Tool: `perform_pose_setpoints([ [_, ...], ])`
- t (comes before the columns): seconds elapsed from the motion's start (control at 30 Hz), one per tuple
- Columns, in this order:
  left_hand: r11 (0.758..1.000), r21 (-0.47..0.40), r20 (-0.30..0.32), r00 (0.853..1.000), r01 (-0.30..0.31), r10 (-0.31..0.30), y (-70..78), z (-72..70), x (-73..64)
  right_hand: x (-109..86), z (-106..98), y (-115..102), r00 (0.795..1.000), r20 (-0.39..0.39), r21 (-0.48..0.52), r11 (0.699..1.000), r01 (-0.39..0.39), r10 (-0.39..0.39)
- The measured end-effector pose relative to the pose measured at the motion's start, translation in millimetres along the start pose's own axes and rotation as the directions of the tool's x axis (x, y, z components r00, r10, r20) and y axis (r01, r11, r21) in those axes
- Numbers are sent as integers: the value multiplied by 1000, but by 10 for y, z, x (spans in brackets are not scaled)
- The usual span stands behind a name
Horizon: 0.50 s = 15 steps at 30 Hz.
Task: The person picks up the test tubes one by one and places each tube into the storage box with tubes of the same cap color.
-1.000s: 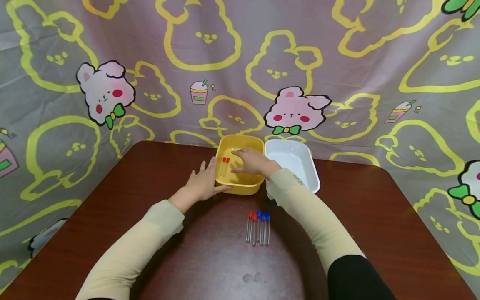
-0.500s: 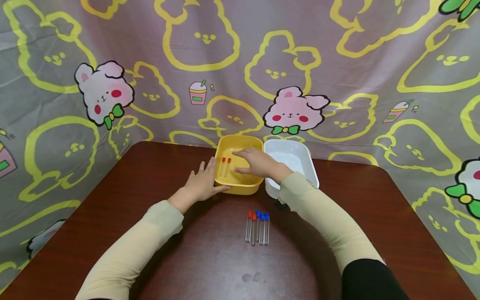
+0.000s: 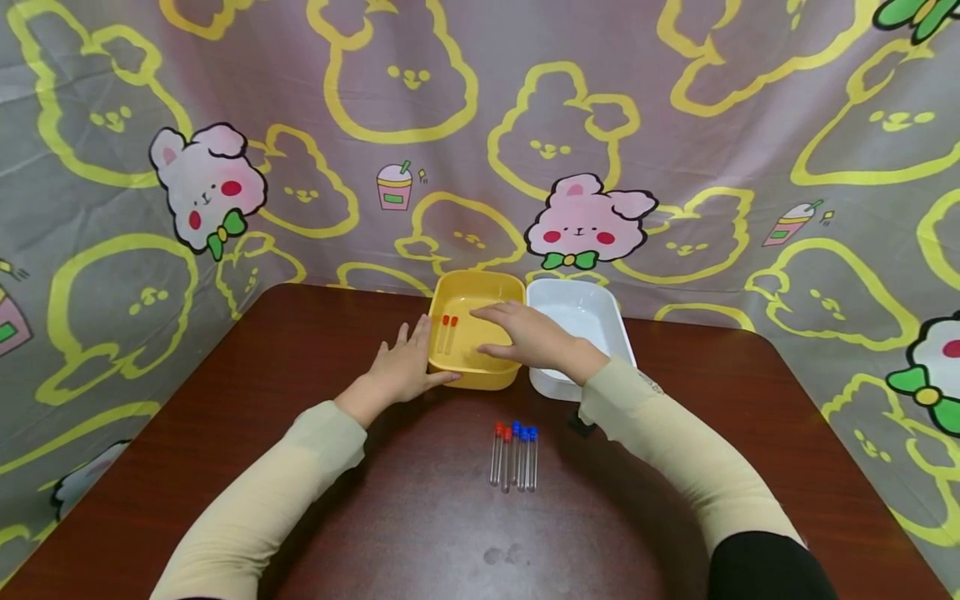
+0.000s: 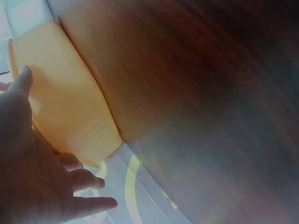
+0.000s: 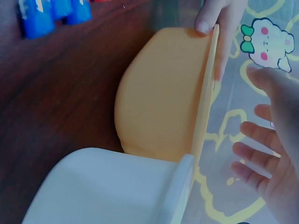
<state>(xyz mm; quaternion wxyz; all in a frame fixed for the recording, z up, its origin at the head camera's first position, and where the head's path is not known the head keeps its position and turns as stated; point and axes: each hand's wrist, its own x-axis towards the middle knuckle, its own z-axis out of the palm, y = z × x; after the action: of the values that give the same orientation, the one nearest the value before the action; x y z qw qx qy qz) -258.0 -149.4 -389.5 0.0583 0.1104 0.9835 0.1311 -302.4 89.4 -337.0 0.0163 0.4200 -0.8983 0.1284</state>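
Spread fingers of my left hand point(image 3: 400, 369) rest against the left side of the yellow bin point(image 3: 480, 379), the thumb at its front corner. In the left wrist view that thumb lies along the yellow wall point(image 4: 70, 88). Over the bin's right side hovers my right hand point(image 3: 534, 335), fingers loosely extended and holding nothing; the right wrist view shows its palm point(image 5: 280, 172) above the rims. Inside the yellow bin, on the left, lie two clear test tubes with red caps point(image 3: 450, 322). On the table lie more test tubes point(image 3: 514, 462), two red-capped and three blue-capped.
A white bin point(image 3: 581, 312) stands against the yellow bin's right side, partly hidden by my right hand and forearm. The dark wooden table point(image 3: 420, 517) runs back to a patterned cloth point(image 3: 300, 192). A small dark object point(image 3: 581, 425) shows below my right wrist.
My right hand has drawn back to the right from over the middle of the yellow bin. The red-capped tubes inside shifted slightly. My left hand has stayed in place.
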Motion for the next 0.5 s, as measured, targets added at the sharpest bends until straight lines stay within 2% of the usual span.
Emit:
perform_pose_setpoints([
  [0.2,1000,-5,7,1000,1,-1,4,-2,1,-159,-4,-57,997,-71,-6,999,35,-36],
  [0.5,1000,-9,9,1000,5,-5,9,-14,-5,-398,-24,-96,991,-123,16,999,48,-46],
])
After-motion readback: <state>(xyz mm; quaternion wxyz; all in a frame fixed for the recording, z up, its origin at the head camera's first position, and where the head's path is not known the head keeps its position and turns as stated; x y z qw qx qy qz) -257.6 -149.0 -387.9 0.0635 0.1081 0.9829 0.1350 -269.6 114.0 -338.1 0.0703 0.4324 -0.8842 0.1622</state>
